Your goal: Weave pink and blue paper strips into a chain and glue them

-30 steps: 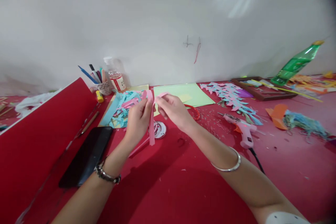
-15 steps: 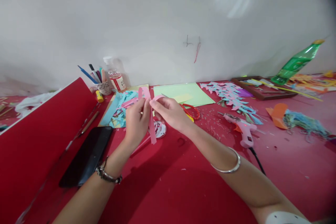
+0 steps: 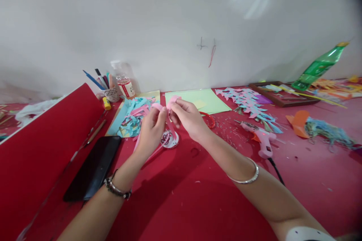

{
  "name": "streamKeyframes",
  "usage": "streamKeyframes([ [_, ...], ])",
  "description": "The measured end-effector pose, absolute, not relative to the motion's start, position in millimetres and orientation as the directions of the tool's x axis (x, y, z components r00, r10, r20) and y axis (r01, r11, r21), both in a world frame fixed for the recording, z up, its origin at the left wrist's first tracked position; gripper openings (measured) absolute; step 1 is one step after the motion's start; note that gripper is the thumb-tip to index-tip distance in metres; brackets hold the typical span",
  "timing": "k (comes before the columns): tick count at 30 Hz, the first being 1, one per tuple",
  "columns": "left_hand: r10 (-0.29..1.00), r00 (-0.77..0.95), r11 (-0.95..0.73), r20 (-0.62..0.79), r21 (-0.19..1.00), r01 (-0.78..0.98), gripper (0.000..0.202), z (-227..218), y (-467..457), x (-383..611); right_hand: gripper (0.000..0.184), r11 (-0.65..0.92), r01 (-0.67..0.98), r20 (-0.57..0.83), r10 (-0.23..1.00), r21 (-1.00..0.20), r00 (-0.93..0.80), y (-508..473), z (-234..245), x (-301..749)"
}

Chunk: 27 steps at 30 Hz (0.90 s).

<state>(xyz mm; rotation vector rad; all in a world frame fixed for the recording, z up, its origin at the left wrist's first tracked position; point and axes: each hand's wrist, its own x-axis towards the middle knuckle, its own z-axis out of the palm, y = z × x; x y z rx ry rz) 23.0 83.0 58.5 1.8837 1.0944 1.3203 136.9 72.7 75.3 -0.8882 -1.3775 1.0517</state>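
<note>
Pink paper strips (image 3: 172, 100) are pinched between my two hands above the red table. My left hand (image 3: 151, 128) is closed on one part of the strips, thumb and forefinger together. Close beside it, my right hand (image 3: 188, 118) pinches the other part, and the fingertips nearly touch. Loose strip ends hang below the hands. Under them lies a round white piece with dark red marks (image 3: 170, 140). Behind my left hand is a pile of light blue and pink paper strips (image 3: 132, 118). Red-handled scissors (image 3: 208, 119) lie partly hidden behind my right hand.
At left are a black phone (image 3: 94, 167), a red board (image 3: 42, 158), a pen cup (image 3: 111, 93) and a clear bottle (image 3: 124, 83). Pale green paper (image 3: 215, 101), a braided paper garland (image 3: 246, 103), a pink glue gun (image 3: 264, 139), a tray (image 3: 299, 99) and a green bottle (image 3: 318, 69) stretch rightward.
Both hands have shifted slightly right with the pink strips. The upright strip loop has dropped into rounded folds at the fingertips, and the hanging end has swung right.
</note>
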Motion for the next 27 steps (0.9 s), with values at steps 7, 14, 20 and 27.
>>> streamKeyframes([
  [7,0.766,0.156,-0.613,0.623,0.634,0.472,0.030,62.0,79.8,20.5,0.025,0.359,0.131,0.343,0.931,-0.924,-0.128,68.7,75.2,136.5],
  [14,0.839,0.015,-0.511,0.545,0.778,0.366,0.032,65.0,79.7,21.3,0.025,0.345,0.077,0.331,0.931,-0.936,-0.152,68.8,74.1,137.0],
  [20,0.877,0.148,-0.481,0.458,0.834,0.268,0.029,62.4,83.6,22.1,0.025,0.335,-0.021,0.335,0.939,-0.942,-0.081,73.2,74.2,137.0],
  [27,0.780,0.180,-0.604,0.599,0.646,0.467,0.031,61.6,81.2,18.9,0.028,0.343,0.138,0.333,0.938,-0.929,-0.093,71.2,73.5,135.5],
])
